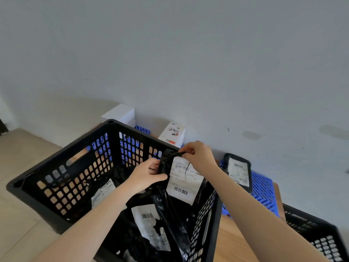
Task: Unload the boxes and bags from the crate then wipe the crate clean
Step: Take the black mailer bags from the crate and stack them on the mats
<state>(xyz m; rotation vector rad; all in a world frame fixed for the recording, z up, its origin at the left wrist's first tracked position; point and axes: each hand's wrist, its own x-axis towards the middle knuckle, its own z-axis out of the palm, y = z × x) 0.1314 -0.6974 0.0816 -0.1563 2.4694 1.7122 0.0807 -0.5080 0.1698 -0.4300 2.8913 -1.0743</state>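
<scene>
Far left: beige tiled floor (22, 167), bare and open beside the black perforated plastic crate (62, 178). The crate sits partly on the wooden counter (234, 241), its left part overhanging the floor. Inside lie black plastic mailer bags (151, 225) with white barcode labels; the print is too small to read. My left hand (145, 176) is closed on the left edge of one black mailer bag with a creased white shipping label (186, 181), held at the crate's right rim. My right hand (200, 155) pinches its top edge. Behind the crate, against the grey wall (188, 53), stand a plain white box (120, 114) and a white printed carton (172, 133), text unreadable. Right: another labelled black parcel (238, 171) lies on a blue slatted plastic panel (264, 193). Far right: a second black crate (319, 235).
</scene>
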